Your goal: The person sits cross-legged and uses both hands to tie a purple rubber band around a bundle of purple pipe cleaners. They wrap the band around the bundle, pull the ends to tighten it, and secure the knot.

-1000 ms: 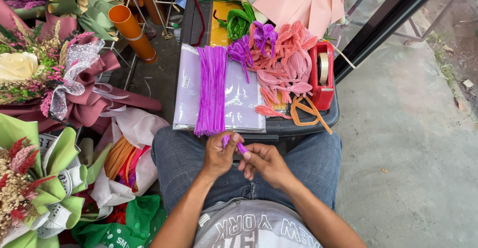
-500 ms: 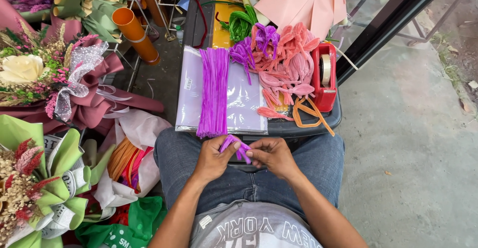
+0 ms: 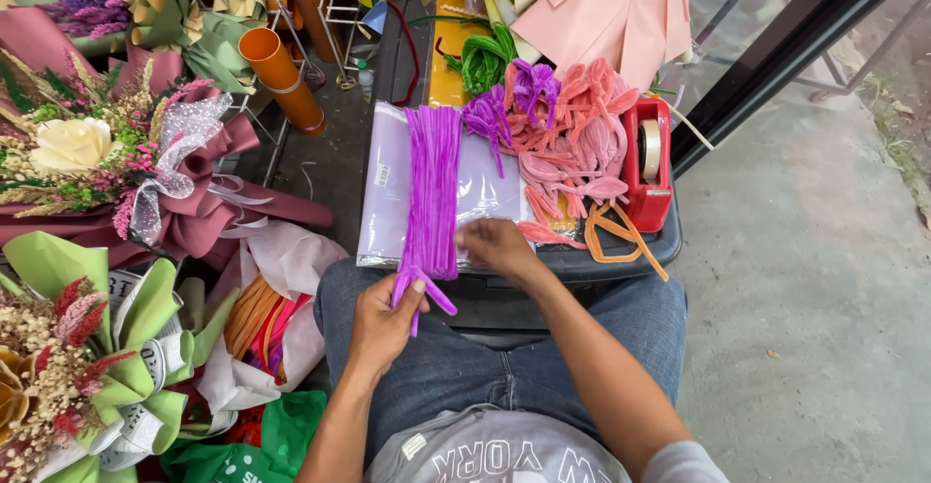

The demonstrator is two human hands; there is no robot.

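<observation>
My left hand is closed around a small bent bunch of purple pipe cleaners just above my lap. My right hand reaches forward to the near end of a long bundle of straight purple pipe cleaners, fingers curled at its tips. That bundle lies on a clear plastic sleeve of lilac paper on a dark tray table in front of my knees.
On the tray lie pink pipe-cleaner loops, purple loops, green ones, orange strips and a red tape dispenser. Wrapped bouquets crowd the left, with an orange tube. Concrete floor lies to the right.
My right hand left the small purple bunch at my lap and moved forward to the end of the long bundle. My left hand keeps hold of the bunch.
</observation>
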